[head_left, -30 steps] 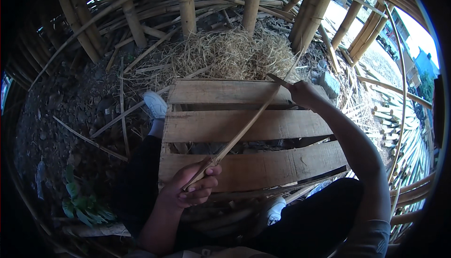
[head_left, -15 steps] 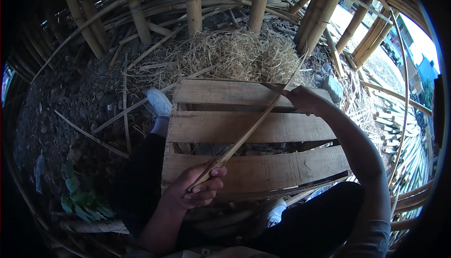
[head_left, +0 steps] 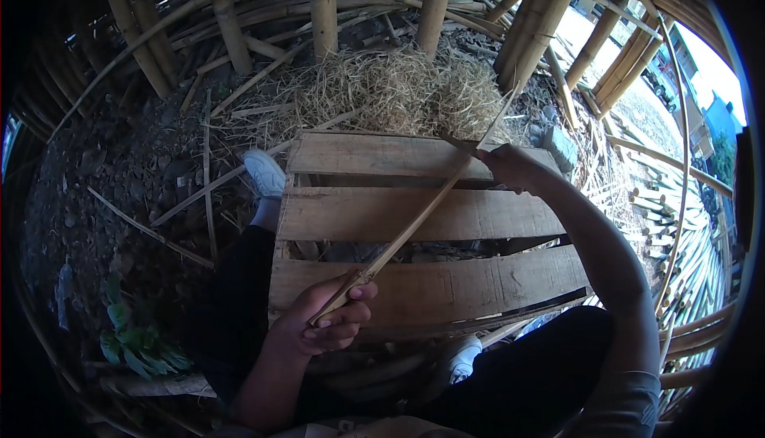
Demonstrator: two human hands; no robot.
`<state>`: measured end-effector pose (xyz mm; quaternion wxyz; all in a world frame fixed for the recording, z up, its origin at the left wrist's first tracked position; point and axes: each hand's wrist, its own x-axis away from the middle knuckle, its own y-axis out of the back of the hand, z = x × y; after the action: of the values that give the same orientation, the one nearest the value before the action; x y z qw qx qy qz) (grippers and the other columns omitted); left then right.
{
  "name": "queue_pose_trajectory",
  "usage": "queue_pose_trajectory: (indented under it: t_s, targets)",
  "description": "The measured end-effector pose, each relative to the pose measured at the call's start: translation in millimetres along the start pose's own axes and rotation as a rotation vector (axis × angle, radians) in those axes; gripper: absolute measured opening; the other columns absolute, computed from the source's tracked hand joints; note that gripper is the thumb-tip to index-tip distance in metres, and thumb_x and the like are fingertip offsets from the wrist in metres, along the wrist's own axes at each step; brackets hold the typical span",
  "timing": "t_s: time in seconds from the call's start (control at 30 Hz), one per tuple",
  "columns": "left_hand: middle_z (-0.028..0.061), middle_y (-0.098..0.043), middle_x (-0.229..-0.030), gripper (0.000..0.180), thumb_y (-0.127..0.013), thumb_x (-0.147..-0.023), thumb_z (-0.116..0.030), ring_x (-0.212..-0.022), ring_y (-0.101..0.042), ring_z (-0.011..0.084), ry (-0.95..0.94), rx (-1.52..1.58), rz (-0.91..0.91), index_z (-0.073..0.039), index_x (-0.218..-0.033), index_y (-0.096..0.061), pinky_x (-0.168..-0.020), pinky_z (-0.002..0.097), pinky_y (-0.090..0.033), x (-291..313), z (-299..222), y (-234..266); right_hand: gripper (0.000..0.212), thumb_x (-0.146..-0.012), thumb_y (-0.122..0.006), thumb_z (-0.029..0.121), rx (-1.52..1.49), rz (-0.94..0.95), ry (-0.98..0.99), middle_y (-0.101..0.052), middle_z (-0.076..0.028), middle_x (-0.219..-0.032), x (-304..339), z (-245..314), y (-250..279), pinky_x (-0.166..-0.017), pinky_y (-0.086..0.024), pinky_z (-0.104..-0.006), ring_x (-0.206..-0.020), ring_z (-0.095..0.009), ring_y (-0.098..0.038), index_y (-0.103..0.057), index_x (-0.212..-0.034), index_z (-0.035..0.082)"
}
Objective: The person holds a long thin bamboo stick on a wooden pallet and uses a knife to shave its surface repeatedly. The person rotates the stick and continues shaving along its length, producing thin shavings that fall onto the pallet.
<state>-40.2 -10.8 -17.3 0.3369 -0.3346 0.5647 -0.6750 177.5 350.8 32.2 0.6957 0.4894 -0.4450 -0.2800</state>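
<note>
My left hand (head_left: 331, 316), at the lower middle, is wrapped round the thick end of a long bamboo strip (head_left: 414, 231). From there the strip slants up and away to the right across a slatted wooden crate (head_left: 422, 213), thinning toward its far tip. Over the crate's far right part, my right hand (head_left: 514, 167) is closed on a knife (head_left: 457, 144). Its dark blade points left and lies across the strip, while the handle is hidden in my fist. Whether the right fingers also touch the strip cannot be made out.
Beyond the crate lies a heap of pale shavings (head_left: 390, 91) below bamboo posts (head_left: 324, 11). Cut bamboo poles (head_left: 677, 239) are stacked at the right, near a grey stone block (head_left: 560, 149). My shoes (head_left: 264, 172) flank the crate. A leafy plant (head_left: 131, 334) grows at lower left.
The whole view has shifted slightly. Both hands keep their grip, and the knife blade stays against the strip at nearly the same spot, its angle slightly changed.
</note>
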Motion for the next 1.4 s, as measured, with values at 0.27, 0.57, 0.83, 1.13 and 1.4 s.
queue_pose_trajectory:
  t_s: [0.27,0.57,0.83,1.13,1.4]
  targets:
    - [0.0028,-0.041,-0.050,0.039,-0.023,-0.110,-0.037,-0.029,-0.031,0.0069,-0.008,-0.049,-0.011,-0.009,-0.094,-0.045,-0.025,0.0184,-0.020,0.0,-0.4,1.9,0.048,-0.106,-0.039,0.039,-0.227,0.083,-0.066,-0.057,-0.009,-0.060,9.0,19.5,6.6,-0.038,-0.047,-0.0340,-0.042,-0.020,-0.056,-0.059,-0.124,-0.001]
    - [0.0049,-0.045,-0.053,0.033,-0.024,-0.110,-0.030,-0.030,-0.037,0.0095,-0.054,-0.042,-0.021,-0.008,-0.094,-0.042,-0.025,0.0190,-0.024,-4.9,0.0,-3.3,0.056,-0.106,-0.038,0.039,-0.093,-0.050,-0.050,-0.069,-0.021,-0.074,14.9,37.2,14.5,-0.050,-0.054,-0.0422,-0.062,-0.030,-0.071,-0.067,-0.084,-0.003]
    - [0.0066,-0.049,-0.054,0.032,-0.023,-0.110,-0.028,-0.030,-0.042,0.0096,-0.075,0.035,0.015,-0.006,-0.096,-0.043,-0.025,0.0180,-0.025,-3.0,-0.2,1.9,0.055,-0.105,-0.039,0.036,-0.002,-0.191,0.236,-0.065,-0.025,-0.069,38.0,60.5,-2.0,-0.068,-0.055,-0.0497,-0.070,-0.043,-0.067,-0.065,-0.082,-0.006]
    - [0.0078,-0.050,-0.055,0.035,-0.023,-0.109,-0.029,-0.031,-0.043,0.0098,-0.097,0.076,0.035,-0.004,-0.098,-0.044,-0.025,0.0183,-0.027,-1.7,1.0,6.0,0.047,-0.105,-0.040,0.032,-0.066,-0.177,0.229,-0.067,-0.022,-0.070,47.4,68.0,-16.3,-0.065,-0.056,-0.0484,-0.068,-0.041,-0.068,-0.067,-0.092,-0.004]
    - [0.0085,-0.051,-0.056,0.034,-0.023,-0.109,-0.027,-0.032,-0.043,0.0103,-0.119,0.098,0.037,-0.003,-0.099,-0.044,-0.025,0.0188,-0.027,0.4,1.7,6.3,0.041,-0.101,-0.051,0.029,-0.290,-0.253,0.498,-0.065,-0.029,-0.074,95.8,89.5,-44.9,-0.072,-0.054,-0.0531,-0.075,-0.049,-0.066,-0.065,-0.082,-0.005]
